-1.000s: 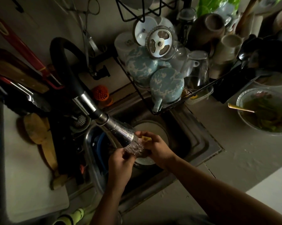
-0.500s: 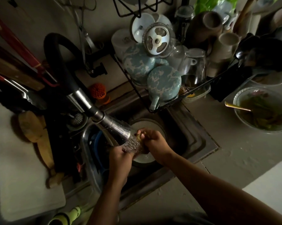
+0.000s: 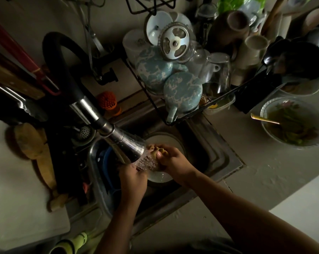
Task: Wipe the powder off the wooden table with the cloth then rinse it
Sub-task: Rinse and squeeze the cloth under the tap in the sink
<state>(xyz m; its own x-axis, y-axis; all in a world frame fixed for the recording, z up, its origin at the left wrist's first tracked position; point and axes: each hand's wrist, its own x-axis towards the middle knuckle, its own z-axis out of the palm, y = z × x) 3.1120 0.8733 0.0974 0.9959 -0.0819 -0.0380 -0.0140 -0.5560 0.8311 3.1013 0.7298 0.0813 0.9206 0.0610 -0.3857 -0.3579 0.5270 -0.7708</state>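
Sink [image 3: 226,158] | left hand [image 3: 133,180], right hand [image 3: 173,160] | grip: both hold cloth [image 3: 156,151] under faucet [image 3: 125,142], mid-basin

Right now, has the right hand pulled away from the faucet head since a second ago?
No. The right hand still grips the cloth beside the faucet head and its spray, over the white plate, as before.

A pale counter [image 3: 265,171] (dim and mottled) has a steel sink [image 3: 226,156] set into it. Right of the sink stands a bowl [image 3: 283,143]. A loaded wire rack [image 3: 219,102] sits behind, one corner over the sink. An orange scrubber [image 3: 107,100] stands at the back rim, and a white board [image 3: 17,208] lies at the left.
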